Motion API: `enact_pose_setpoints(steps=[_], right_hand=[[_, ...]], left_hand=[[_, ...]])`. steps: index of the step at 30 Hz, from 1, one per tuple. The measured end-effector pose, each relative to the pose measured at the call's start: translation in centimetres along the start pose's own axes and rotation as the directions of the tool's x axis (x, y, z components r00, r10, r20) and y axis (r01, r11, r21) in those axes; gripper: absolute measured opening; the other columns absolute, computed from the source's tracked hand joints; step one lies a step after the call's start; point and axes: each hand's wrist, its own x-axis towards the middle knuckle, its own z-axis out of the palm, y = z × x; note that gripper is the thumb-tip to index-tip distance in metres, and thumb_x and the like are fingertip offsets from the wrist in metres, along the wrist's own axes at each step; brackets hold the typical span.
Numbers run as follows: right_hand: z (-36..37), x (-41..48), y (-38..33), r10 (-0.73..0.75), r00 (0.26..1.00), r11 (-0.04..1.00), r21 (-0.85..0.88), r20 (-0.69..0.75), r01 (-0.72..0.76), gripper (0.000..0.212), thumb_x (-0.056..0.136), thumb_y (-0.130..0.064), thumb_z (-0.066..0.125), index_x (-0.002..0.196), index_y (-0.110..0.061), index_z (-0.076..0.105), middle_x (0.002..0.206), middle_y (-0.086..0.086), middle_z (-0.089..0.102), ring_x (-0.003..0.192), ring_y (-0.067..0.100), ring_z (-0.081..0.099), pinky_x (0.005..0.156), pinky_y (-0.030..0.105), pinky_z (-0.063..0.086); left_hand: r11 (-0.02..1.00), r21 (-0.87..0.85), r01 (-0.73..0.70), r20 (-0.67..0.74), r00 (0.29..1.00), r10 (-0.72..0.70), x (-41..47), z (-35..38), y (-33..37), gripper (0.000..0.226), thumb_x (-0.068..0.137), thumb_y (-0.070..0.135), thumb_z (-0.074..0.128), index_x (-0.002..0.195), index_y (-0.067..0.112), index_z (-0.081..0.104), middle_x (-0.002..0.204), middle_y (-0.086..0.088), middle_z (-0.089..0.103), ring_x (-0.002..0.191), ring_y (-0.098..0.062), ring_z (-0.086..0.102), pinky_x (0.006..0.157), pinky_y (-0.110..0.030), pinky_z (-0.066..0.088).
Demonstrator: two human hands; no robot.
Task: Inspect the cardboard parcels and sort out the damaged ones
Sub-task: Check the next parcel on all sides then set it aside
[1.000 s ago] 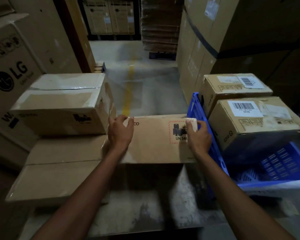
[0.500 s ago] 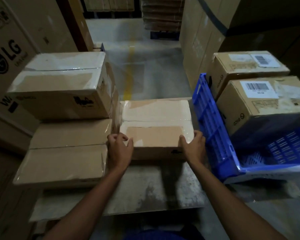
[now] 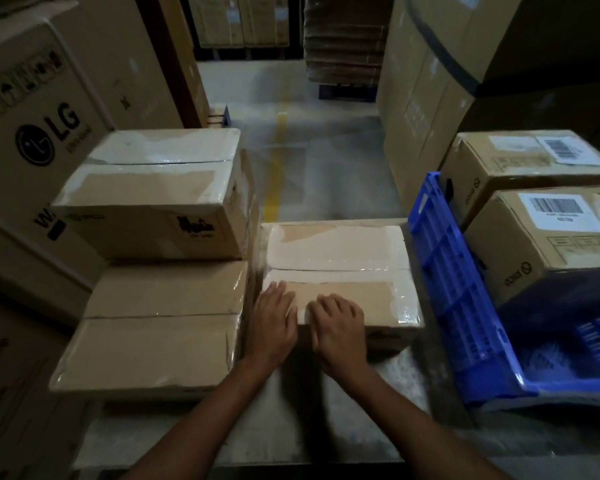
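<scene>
taped parcel (image 3: 343,251) pressed flat, nothing pinched tbh | left hand (image 3: 272,327) + right hand (image 3: 338,329) laid spread on near-left edge | bulk lies ahead-right of them, long axis sideways | blue crate (image 3: 440,271) nearer right hand

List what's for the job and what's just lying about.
Job: taped parcel under left hand and right hand; upper stacked parcel; lower stacked parcel; far labelled parcel; near labelled parcel; blue crate.
Bystanders: LG carton; tall cartons; flattened cardboard stack; yellow floor line.
</scene>
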Motion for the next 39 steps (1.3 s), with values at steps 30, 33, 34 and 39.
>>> enact_pose_setpoints(steps=[30, 33, 34, 39], right_hand=[[-0.9, 11.7, 4.0, 0.002, 0.934, 0.998, -0.063, 0.359, 0.023, 0.073, 0.091, -0.059, 0.014, 0.153, -0.025, 0.034, 0.160, 0.010, 0.031, 0.148, 0.033, 0.028, 0.116, 0.052, 0.024], [-1.6, 12.1, 7.1, 0.089, 0.926, 0.990, -0.133, 0.367, -0.042, 0.083, 0.090, -0.076, 0.011, 0.159, -0.030, 0.019, 0.169, 0.005, 0.007, 0.155, 0.031, 0.007, 0.119, 0.059, 0.004], [-1.5, 11.6, 7.9, 0.121, 0.918, 0.988, -0.136, 0.378, -0.075, 0.088, 0.089, -0.082, 0.007, 0.161, -0.032, 0.007, 0.168, 0.002, -0.008, 0.156, 0.029, -0.007, 0.119, 0.060, -0.006], [-0.9, 11.3, 8.8, 0.131, 0.907, 0.987, -0.135, 0.401, -0.083, 0.092, 0.087, -0.087, 0.005, 0.160, -0.033, -0.007, 0.166, 0.002, -0.021, 0.153, 0.026, -0.022, 0.120, 0.063, -0.011]], left_hand=[[0.971, 0.208, -0.121, 0.332, 0.942, 0.046, 11.9, -0.8, 1.1, 0.055, 0.104, 0.043, 0.026, 0.153, 0.020, 0.030, 0.161, -0.014, 0.024, 0.150, -0.028, 0.018, 0.124, -0.044, 0.007], [0.982, 0.136, -0.128, 0.337, 0.939, 0.076, 12.9, 0.2, 2.1, 0.055, 0.105, 0.042, 0.021, 0.157, 0.023, 0.023, 0.167, -0.011, 0.007, 0.154, -0.025, 0.001, 0.125, -0.042, -0.003], [0.989, 0.099, -0.106, 0.351, 0.934, 0.065, 12.9, 0.8, 2.2, 0.053, 0.107, 0.040, 0.022, 0.158, 0.025, 0.021, 0.168, -0.009, 0.002, 0.154, -0.023, -0.003, 0.125, -0.041, -0.004], [0.992, 0.116, -0.058, 0.365, 0.931, 0.011, 13.2, 1.7, 2.7, 0.051, 0.108, 0.040, 0.024, 0.158, 0.028, 0.019, 0.168, -0.005, 0.000, 0.154, -0.021, -0.006, 0.125, -0.040, -0.002]])
